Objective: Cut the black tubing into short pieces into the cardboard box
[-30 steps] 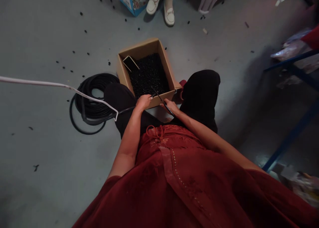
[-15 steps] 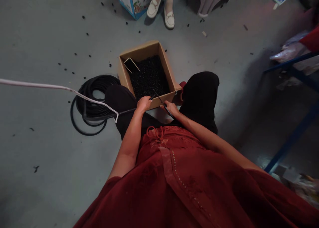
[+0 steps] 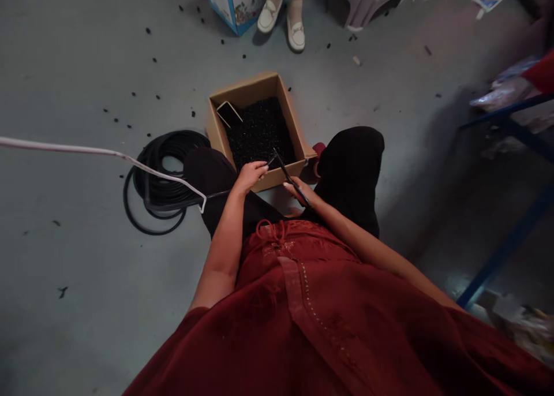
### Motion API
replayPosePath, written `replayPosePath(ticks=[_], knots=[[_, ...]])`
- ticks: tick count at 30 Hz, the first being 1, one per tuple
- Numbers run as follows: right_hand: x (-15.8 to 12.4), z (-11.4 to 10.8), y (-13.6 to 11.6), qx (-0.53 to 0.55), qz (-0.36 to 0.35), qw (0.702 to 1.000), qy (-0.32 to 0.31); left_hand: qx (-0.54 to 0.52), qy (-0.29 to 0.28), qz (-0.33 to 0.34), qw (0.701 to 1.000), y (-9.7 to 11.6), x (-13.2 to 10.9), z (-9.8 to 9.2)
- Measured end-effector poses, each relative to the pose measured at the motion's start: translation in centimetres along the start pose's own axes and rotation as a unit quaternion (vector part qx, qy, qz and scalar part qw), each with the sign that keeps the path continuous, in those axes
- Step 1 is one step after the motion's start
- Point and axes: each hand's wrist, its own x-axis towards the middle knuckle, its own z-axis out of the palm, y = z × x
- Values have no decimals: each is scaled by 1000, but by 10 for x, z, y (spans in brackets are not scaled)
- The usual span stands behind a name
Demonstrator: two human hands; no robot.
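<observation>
My left hand [image 3: 251,178] is closed around a black tube [image 3: 217,194], whose short end pokes out past the fingers. The tube runs left over my thigh toward a coil of the same black tubing [image 3: 149,179] on the floor. In my right hand [image 3: 302,190] are scissors [image 3: 285,171], blades pointing up and left, apart and close to the tube's end. Both hands are over the near edge of a cardboard box [image 3: 285,172]. Many small black pieces [image 3: 262,130] fill its bottom, and a phone-like dark rectangle [image 3: 229,114] leans in its far left corner.
A white cord or rod [image 3: 108,152] with a hooked end crosses from the left, over the tubing. Another person's white shoes [image 3: 296,33] stand beyond the box, between a blue carton [image 3: 236,6] and a plastic stool [image 3: 359,3]. Blue metal frame [image 3: 511,246] stands right. Black bits dot the floor.
The scissors have opened wider and moved slightly right and down. My left hand has shifted a little, its fingers now nearer the tube's end. The view has moved slightly.
</observation>
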Motion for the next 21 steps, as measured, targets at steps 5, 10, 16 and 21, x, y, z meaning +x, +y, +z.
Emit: replayPosePath(ticks=[5,10,16,21], knots=[[0,-1,3,-10,-33,999,1,-61,-14,-5,998,5,-4,0],[0,-1,4,-20,-35,999,4,-57,-19,-38,997,8,-6,1],[-3,-4,0,-9,-40,999,-14,-43,-40,-32,998,5,-5,0],[-4,-6,-1,-12,-40,998,-36,-27,-82,-27,996,3,-5,-1]])
